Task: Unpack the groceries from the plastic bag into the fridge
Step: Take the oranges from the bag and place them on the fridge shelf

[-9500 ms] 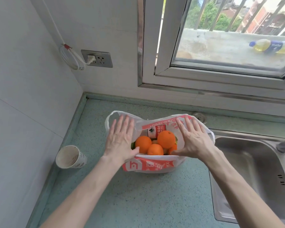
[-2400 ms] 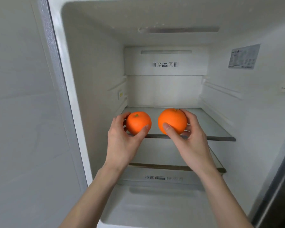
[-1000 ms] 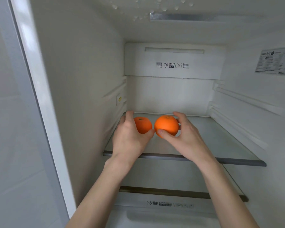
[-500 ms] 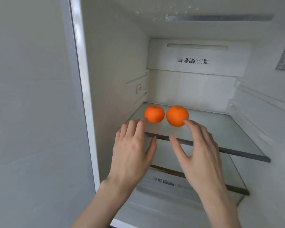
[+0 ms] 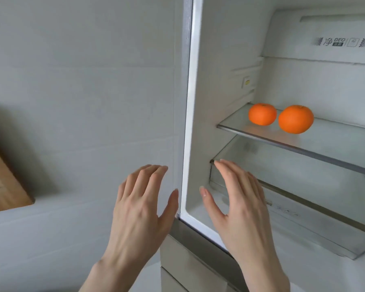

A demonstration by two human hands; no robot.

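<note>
Two oranges: the left orange (image 5: 262, 114) and the right orange (image 5: 295, 119) sit side by side on the upper glass shelf (image 5: 335, 140) of the open fridge (image 5: 191, 102), just touching or nearly so, toward the shelf's left end, free of any hold. Lower shelf (image 5: 303, 180): bare glass where it shows, with a drawer front below it. Left hand (image 5: 141, 213): grip released, fingers straight and slightly spread, holding nothing, in front of the wall beside the fridge's left edge. Right hand (image 5: 238, 207): grip likewise released, palm turned inward, holding nothing, at the fridge opening below the shelves, well apart from the fruit. Wooden board (image 5: 2, 186): leaning at the far left against the tiled wall (image 5: 82, 81). Plastic bag: not in view. Progress, as a judgement: two items stowed; whether the bag holds more cannot be told from here, so the likely remainder is a return to the bag for further groceries.
</note>
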